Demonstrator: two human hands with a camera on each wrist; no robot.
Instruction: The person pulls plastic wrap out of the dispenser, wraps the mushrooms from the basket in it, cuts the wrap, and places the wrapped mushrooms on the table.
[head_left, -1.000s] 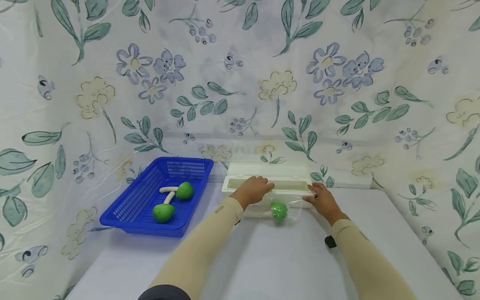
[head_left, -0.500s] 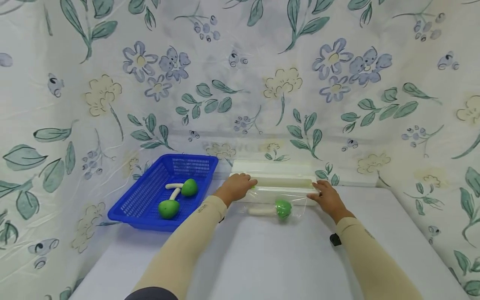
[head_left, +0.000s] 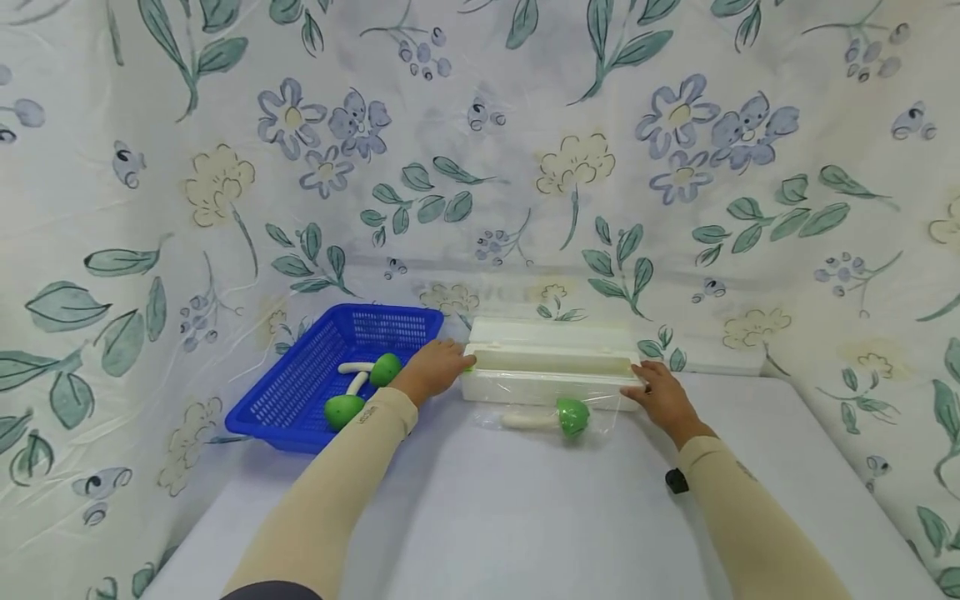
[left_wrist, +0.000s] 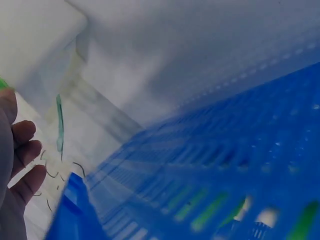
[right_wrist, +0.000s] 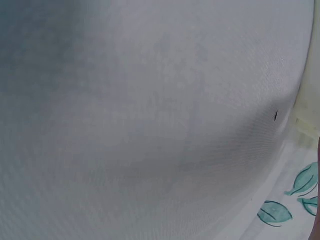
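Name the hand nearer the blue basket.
Left. The left hand is beside the blue basket; the right hand is farther off, at the right end of the white box.

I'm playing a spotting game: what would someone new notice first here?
Probably the blue, rectangular plastic basket at the left, bright against the white, flower-printed backdrop, with two green-capped, white-stemmed mushroom shapes inside. Next, maybe another green-capped mushroom shape under or inside clear, shiny plastic film, in front of the long, white, open box.
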